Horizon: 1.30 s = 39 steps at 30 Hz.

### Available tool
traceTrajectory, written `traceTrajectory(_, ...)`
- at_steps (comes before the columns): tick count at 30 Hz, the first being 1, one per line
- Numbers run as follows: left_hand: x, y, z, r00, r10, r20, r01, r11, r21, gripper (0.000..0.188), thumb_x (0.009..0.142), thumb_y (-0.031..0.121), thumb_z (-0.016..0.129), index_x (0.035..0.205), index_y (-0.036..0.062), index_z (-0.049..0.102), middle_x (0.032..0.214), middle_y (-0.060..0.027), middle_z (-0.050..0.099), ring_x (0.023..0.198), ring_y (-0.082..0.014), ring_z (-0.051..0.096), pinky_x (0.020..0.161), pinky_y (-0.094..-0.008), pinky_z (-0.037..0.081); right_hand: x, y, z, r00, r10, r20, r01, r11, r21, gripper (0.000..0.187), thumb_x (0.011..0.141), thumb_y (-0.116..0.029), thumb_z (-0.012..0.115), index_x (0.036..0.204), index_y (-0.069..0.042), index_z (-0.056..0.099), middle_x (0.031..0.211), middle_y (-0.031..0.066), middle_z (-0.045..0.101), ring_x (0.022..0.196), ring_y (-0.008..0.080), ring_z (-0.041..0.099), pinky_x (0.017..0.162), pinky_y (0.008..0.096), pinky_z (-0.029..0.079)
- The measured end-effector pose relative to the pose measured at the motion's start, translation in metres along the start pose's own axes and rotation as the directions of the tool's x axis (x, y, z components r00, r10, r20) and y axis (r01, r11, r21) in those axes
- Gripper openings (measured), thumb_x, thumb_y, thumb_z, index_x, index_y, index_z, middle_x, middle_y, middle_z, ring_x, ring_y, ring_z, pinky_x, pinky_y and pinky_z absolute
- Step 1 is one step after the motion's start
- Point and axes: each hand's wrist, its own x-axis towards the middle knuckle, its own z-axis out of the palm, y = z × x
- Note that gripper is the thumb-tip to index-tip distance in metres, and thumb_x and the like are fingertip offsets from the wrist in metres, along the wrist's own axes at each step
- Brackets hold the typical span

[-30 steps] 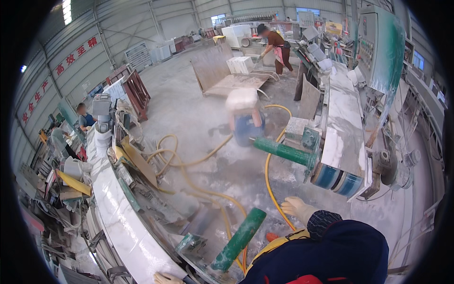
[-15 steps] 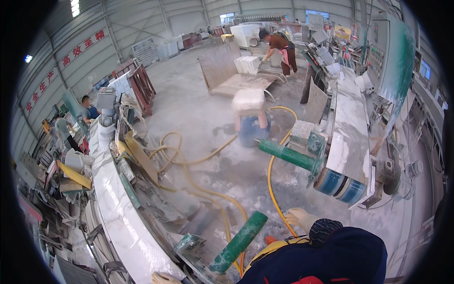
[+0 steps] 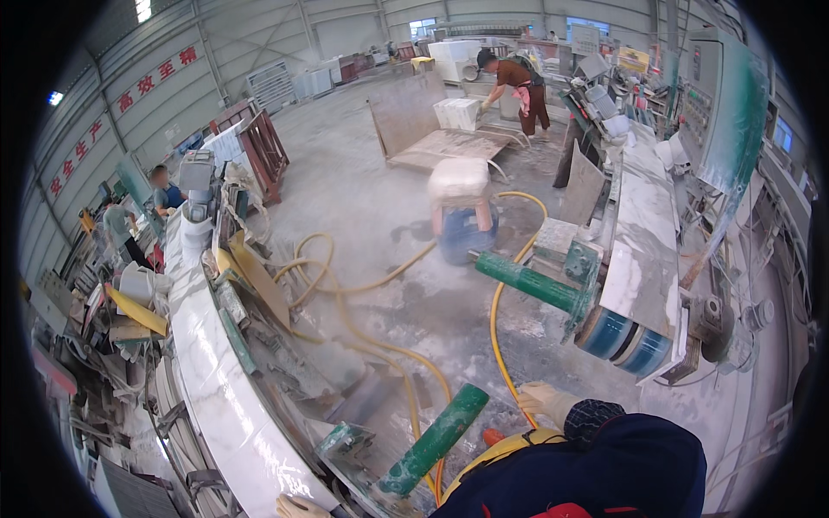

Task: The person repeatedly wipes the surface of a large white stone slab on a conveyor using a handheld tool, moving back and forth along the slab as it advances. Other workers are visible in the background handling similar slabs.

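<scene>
Near the lower middle of the view, the right hand (image 3: pixel 546 402), in a pale glove, hangs with fingers loosely curled beside the yellow hose (image 3: pixel 499 345) on the dusty floor; whether it grips the hose cannot be told. Its dark-sleeved forearm bends inward from the bottom edge. At the bottom edge, the left hand (image 3: pixel 298 507) is cut off beside the white marble slab (image 3: pixel 216 380), its grip unreadable.

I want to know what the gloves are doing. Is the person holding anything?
Cannot tell. The right hand hangs by a yellow hose, grip unclear. The left hand is mostly cut off.
</scene>
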Motion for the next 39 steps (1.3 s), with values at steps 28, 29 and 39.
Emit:
traceTrajectory(28,0.003,0.007,-0.038,0.999,0.033,0.032,-0.033,0.999,-0.027,0.03,0.097,0.031,0.056,0.107,0.005,0.067,0.101,-0.0179,0.066,0.093,-0.0385,0.06,0.082,-0.0516,0.048,0.008,0.01,0.004,0.998,0.054,0.013,-0.052,0.994,-0.096,0.032,0.097,-0.028,0.063,0.124,-0.012,0.055,0.106,0.0151,0.071,0.082,0.0283,0.072,0.064,0.0393,0.058)
traceTrajectory(29,0.002,0.006,-0.037,0.998,0.019,0.057,-0.018,1.0,-0.019,0.03,0.097,0.03,0.057,0.108,0.0048,0.067,0.101,-0.0179,0.066,0.094,-0.0385,0.06,0.082,-0.0517,0.048,0.009,0.01,0.005,0.998,0.055,0.025,-0.053,0.994,-0.091,0.032,0.097,-0.028,0.063,0.123,-0.012,0.055,0.106,0.0151,0.071,0.082,0.028,0.072,0.064,0.0388,0.058)
traceTrajectory(39,-0.01,0.0,-0.03,0.998,0.034,-0.044,-0.036,0.997,-0.064,0.026,0.096,0.026,0.059,0.108,0.0046,0.068,0.101,-0.018,0.066,0.093,-0.0395,0.06,0.084,-0.0528,0.048,0.006,0.007,0.011,0.996,0.031,0.089,-0.022,0.994,-0.103,0.031,0.097,-0.027,0.063,0.12,-0.008,0.056,0.103,0.0161,0.07,0.078,0.0269,0.071,0.06,0.0378,0.057)
